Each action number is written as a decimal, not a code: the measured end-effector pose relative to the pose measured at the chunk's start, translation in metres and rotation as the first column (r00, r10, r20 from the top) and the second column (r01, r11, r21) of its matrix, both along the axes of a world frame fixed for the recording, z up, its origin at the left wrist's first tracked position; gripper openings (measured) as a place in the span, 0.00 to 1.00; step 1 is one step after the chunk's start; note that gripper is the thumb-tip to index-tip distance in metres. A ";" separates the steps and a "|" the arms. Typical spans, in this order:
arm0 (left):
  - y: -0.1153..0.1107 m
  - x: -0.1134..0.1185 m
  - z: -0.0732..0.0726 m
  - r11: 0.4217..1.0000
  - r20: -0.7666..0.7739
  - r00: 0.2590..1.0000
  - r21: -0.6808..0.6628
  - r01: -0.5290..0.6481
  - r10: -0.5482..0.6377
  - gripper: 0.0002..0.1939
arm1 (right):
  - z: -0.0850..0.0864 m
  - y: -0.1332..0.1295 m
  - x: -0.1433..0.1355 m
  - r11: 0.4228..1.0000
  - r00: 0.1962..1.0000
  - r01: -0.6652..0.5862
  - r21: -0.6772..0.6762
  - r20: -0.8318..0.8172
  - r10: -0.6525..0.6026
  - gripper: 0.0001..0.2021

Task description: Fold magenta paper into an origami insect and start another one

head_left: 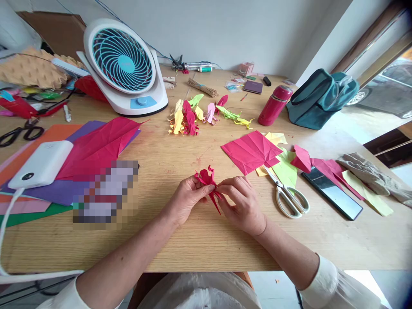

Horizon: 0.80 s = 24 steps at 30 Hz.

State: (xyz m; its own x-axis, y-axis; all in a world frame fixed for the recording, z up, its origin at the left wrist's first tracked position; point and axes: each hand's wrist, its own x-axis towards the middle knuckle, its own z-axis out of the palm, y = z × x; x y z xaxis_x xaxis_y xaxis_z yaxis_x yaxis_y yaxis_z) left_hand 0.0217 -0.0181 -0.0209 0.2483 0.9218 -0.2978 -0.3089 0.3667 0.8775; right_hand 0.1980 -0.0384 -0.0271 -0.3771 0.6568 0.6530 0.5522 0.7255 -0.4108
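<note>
A small red origami figure [207, 177] with thin pointed limbs is held above the front of the table. My left hand [190, 195] pinches its body between thumb and fingers. From the other side, my right hand [240, 201] is closed with its fingertips on one of the lower points; part of the paper is hidden behind the fingers. Beyond my hands stands a group of finished folded figures, among them a yellow one [177, 122], a red one [190, 119] and a green one [228, 113].
To the right lie creased red paper [254, 150], white-handled scissors [291, 201], a phone [333, 193] and a red bottle [274, 106]. Leftward are coloured sheets [64, 197], a white power bank [41, 164] and a fan [124, 64]. A teal bag [310, 101] stands at the back right.
</note>
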 end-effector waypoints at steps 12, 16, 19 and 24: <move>0.001 0.004 -0.005 0.984 -0.140 0.989 0.176 -0.024 0.049 0.14 | -0.013 0.008 -0.011 0.711 0.734 -0.309 -0.632 -0.633 -0.244 0.10; -0.001 0.005 -0.007 0.938 -0.281 0.956 0.347 0.016 0.088 0.09 | -0.012 0.010 -0.013 0.623 0.648 -0.427 -0.655 -0.703 -0.295 0.15; -0.002 0.006 -0.007 0.882 -0.402 0.902 0.469 0.054 0.159 0.05 | -0.011 0.011 -0.013 0.578 0.620 -0.469 -0.667 -0.715 -0.323 0.17; -0.002 0.007 -0.008 0.877 -0.439 0.879 0.478 0.052 0.188 0.05 | -0.013 0.011 -0.013 0.554 0.591 -0.509 -0.659 -0.735 -0.331 0.17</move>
